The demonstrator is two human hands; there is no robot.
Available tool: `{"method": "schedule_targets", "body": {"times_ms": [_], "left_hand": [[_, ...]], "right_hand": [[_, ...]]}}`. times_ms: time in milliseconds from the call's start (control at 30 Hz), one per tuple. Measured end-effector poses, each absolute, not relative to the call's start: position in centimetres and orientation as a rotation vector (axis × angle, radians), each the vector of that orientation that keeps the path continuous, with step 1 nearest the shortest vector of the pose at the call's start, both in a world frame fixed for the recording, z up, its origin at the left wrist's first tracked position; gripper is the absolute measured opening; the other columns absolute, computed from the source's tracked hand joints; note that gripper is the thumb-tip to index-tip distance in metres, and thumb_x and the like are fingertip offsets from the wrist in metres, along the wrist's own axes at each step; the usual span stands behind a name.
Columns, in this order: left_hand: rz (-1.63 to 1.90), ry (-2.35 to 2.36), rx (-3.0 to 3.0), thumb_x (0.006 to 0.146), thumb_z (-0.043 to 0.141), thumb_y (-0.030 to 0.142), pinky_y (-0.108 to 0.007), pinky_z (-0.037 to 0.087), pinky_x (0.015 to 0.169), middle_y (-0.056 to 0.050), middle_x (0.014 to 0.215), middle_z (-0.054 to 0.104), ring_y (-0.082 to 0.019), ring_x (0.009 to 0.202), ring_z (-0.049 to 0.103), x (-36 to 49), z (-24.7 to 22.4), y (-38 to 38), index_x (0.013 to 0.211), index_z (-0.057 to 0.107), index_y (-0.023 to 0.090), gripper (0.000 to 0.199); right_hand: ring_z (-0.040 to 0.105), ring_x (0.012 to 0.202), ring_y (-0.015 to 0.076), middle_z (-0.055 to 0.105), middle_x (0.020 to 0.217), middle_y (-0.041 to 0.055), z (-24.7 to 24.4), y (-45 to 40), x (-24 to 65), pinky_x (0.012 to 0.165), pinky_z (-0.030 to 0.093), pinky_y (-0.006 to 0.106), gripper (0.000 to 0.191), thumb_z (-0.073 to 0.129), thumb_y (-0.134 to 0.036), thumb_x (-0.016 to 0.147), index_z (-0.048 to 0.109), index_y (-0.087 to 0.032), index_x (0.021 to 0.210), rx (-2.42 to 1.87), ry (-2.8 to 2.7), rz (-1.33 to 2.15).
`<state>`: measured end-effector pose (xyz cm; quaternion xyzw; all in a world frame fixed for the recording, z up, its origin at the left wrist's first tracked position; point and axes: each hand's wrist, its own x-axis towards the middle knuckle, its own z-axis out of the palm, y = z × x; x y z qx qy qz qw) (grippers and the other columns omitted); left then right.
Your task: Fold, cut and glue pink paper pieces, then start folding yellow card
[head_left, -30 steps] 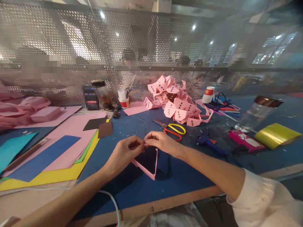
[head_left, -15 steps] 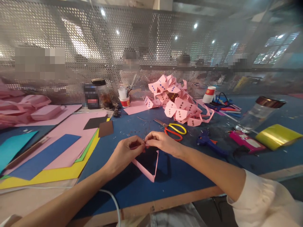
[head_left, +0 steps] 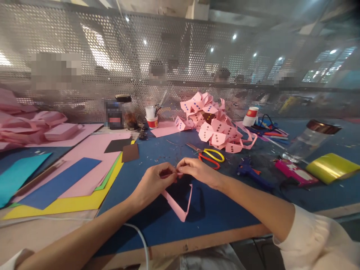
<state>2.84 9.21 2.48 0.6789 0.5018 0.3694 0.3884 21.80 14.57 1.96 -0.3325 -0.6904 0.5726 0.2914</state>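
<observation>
- The left hand (head_left: 157, 183) is nearly closed, thumb and forefinger pinching a pink paper strip (head_left: 176, 205).
- The right hand (head_left: 198, 170) has its fingers curled in, the tips pinched on the same strip beside the left fingertips; the exact contact is too small to tell.
- The pink paper strip hangs from the fingers toward 6 o'clock, bent into a sharp corner, one end rising free below the right hand.
- From the hands, scissors (head_left: 200, 150) with one yellow and one red handle lie at 2 o'clock, near the right hand.
- A blue glue gun (head_left: 250, 173) lies at 3 o'clock, with a magenta packet (head_left: 295, 173) and a curled yellow sheet (head_left: 333, 167) beyond.
- A heap of folded pink paper pieces (head_left: 215, 129) with dark and blue squares stands at 1 o'clock.
- A red-and-white cup (head_left: 152, 122) stands at 11 o'clock.
- A brown paper piece (head_left: 130, 153) lies at 10 o'clock, a long blue sheet (head_left: 62, 183) at 9 o'clock.
</observation>
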Motion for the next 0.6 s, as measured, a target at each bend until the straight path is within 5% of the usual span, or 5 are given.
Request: {"method": "schedule_targets", "body": {"times_ms": [600], "left_hand": [[1.024, 1.284, 1.735, 0.084, 0.059, 0.021, -0.022, 0.048, 0.067, 0.003, 0.073, 0.069, -0.013, 0.070, 0.063, 3.02, 2.46, 9.10, 0.079, 0.068, 0.020, 0.011]], "right_hand": [[0.065, 0.086, 0.0158, 0.070, 0.085, 0.0020, 2.52, 14.24, 21.88, 0.085, 0.045, 0.029, 0.022, 0.050, -0.028, 0.094, 0.067, -0.018, 0.087, -0.854, -1.755, 1.651]]}}
